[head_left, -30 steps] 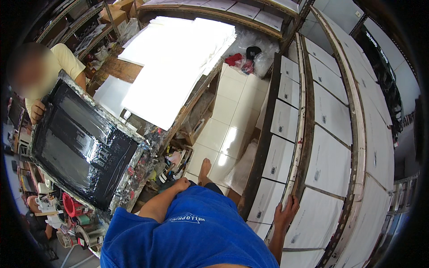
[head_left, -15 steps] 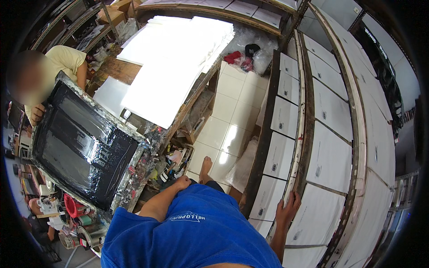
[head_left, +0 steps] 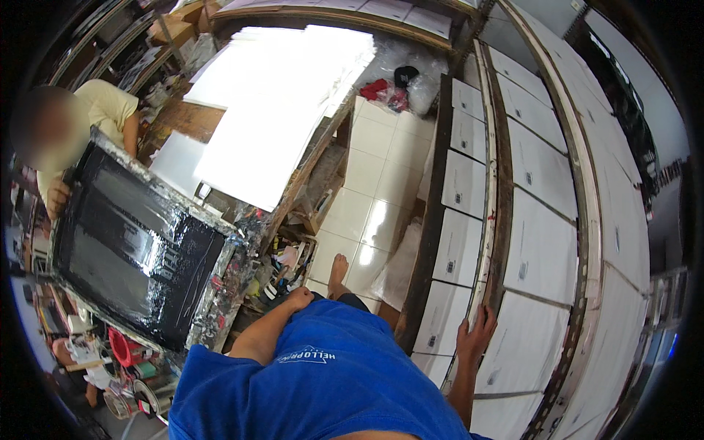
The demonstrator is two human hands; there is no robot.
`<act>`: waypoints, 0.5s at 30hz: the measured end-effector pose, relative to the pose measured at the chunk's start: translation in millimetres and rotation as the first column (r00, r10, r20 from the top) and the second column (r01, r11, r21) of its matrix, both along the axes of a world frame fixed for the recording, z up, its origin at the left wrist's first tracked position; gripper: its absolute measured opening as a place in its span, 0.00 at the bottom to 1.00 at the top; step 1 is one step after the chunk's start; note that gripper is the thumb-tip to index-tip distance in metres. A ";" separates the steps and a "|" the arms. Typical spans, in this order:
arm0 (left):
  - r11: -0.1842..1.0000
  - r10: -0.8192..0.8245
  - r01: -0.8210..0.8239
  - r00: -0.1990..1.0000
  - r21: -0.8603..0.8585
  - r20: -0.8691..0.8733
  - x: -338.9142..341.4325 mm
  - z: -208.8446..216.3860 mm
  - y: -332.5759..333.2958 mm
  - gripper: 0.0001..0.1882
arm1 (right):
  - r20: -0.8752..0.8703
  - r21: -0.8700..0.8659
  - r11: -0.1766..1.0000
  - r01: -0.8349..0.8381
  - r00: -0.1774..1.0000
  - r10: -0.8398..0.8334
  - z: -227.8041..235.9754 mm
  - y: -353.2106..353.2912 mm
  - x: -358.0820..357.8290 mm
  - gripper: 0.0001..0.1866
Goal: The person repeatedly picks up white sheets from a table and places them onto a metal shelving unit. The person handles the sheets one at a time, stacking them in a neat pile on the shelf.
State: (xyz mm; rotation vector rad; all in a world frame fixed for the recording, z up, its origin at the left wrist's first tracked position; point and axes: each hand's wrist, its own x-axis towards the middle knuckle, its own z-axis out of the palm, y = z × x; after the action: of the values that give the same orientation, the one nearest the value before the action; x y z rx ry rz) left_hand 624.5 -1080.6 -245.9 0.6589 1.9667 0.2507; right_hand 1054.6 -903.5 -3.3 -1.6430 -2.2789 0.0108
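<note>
My left hand (head_left: 298, 298) rests at my left thigh, beside the hem of my blue shirt (head_left: 315, 367) and above dark shorts (head_left: 353, 301). Its fingers look curled; whatever may lie in them is hidden. On the right, my right hand (head_left: 477, 328) touches the edge of a long rack, fingers stretched out and holding nothing. White printed sheets (head_left: 449, 246) lie in a row along that rack, with larger white sheets (head_left: 541, 238) on the tier beside it. To my left, a screen-printing frame (head_left: 139, 235) with wet black ink stands tilted.
A person (head_left: 108, 110) in a pale yellow shirt grips the frame's far left edge. White paper stacks (head_left: 257, 139) cover a wooden table. A tiled aisle (head_left: 374, 176) runs ahead, with plastic wrap and a black cap (head_left: 405, 75) at its far end. Cans and tubs (head_left: 139, 389) crowd the lower left.
The view has shifted slightly. My right hand has slid a little forward along the rack edge, its fingers closer together. My left hand stays at my thigh.
</note>
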 end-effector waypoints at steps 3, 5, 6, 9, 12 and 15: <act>0.998 -0.045 0.045 0.999 0.042 0.001 -6.8 -14.0 0.9 0.19 | -0.001 -0.006 1.000 0.028 1.000 -0.028 3.0 -1.8 3.2 0.28; 0.996 -0.042 0.038 0.998 0.085 0.050 -9.4 -25.4 -7.2 0.18 | -0.053 -0.030 0.999 -0.014 0.998 0.012 3.5 7.3 1.4 0.28; 0.995 -0.068 0.065 0.997 0.077 0.044 -6.2 -15.9 5.6 0.17 | -0.089 -0.057 0.997 0.046 0.995 -0.051 0.1 4.6 5.3 0.28; 0.991 -0.100 0.094 0.994 0.096 0.051 -2.5 -2.2 4.5 0.15 | -0.093 0.017 0.999 0.045 0.995 -0.043 2.0 9.8 1.9 0.26; 0.976 -0.155 0.135 0.982 0.172 0.109 -33.0 -69.7 -17.8 0.12 | -0.090 -0.013 0.998 0.058 0.994 -0.059 1.6 10.7 4.7 0.25; 0.955 -0.198 0.144 0.961 0.261 0.195 -57.6 -124.4 -34.6 0.10 | -0.085 -0.027 0.998 0.056 0.995 -0.058 7.1 6.3 6.5 0.25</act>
State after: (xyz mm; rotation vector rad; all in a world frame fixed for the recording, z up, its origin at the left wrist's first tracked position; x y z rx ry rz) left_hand 566.9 -1115.2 -370.2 0.9176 1.6693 0.4448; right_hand 1061.1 -897.2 3.8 -1.6860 -2.1761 0.0942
